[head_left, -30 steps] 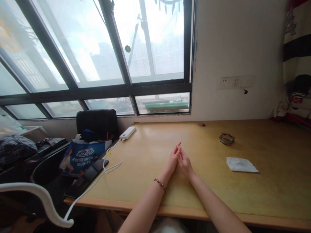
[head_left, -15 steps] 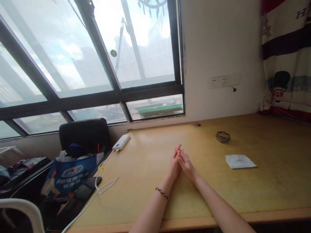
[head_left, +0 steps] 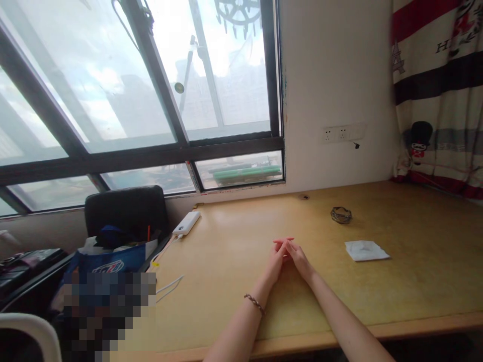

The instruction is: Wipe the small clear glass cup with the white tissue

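Fingertips now crossed and tipped sideways, no longer pointing straight ahead as half a second ago. Left hand (head_left: 274, 262) and right hand (head_left: 301, 260) pressed palm to palm, fingers straight, gripping nothing, resting on the desk (head_left: 234, 271). Braided bracelet (head_left: 254, 303) on the left wrist. Nearest, to the right and apart: folded white paper (head_left: 366, 250). Beyond it, a dark ring-like thing (head_left: 341, 215), too small to identify. Far left, power bank (head_left: 186, 222) with cable (head_left: 168, 286). Blue bag (head_left: 94, 261) partly blurred out. Elbows cut off below.
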A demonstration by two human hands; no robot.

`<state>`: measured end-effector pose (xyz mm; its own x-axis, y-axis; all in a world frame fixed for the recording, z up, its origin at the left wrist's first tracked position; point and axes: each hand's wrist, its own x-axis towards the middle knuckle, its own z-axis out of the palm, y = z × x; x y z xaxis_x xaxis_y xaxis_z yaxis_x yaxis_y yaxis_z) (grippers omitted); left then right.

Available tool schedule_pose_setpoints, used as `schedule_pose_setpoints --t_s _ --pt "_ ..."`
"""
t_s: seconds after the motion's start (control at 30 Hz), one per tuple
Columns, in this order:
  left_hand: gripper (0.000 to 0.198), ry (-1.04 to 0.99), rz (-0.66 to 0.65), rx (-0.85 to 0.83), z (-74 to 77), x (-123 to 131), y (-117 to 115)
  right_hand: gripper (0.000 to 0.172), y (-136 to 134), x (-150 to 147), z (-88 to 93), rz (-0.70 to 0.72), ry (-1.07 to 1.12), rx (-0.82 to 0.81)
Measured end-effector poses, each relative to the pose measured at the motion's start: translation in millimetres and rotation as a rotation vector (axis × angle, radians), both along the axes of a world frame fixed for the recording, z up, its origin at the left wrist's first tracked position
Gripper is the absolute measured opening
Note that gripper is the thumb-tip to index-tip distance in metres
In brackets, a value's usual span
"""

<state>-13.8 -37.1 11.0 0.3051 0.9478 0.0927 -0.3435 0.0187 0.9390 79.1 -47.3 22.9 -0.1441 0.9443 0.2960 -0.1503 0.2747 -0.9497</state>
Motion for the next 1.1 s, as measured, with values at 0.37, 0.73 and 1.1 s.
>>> schedule_pose_setpoints --t_s 0.37,0.73,1.1 --pt "0.047 0.008 0.051 -0.027 -1.2 4.6 -0.7 0.050 5.4 4.9 -3.7 0.049 0.077 -0.069" --pt "0.049 0.022 0.076 -0.074 3.7 7.9 -0.2 0.042 7.5 5.8 -3.1 0.028 0.041 -0.104" --pt "0.048 0.044 0.062 -0.081 7.8 8.3 1.6 0.043 9.1 5.6 -4.6 0.026 0.048 -0.120"
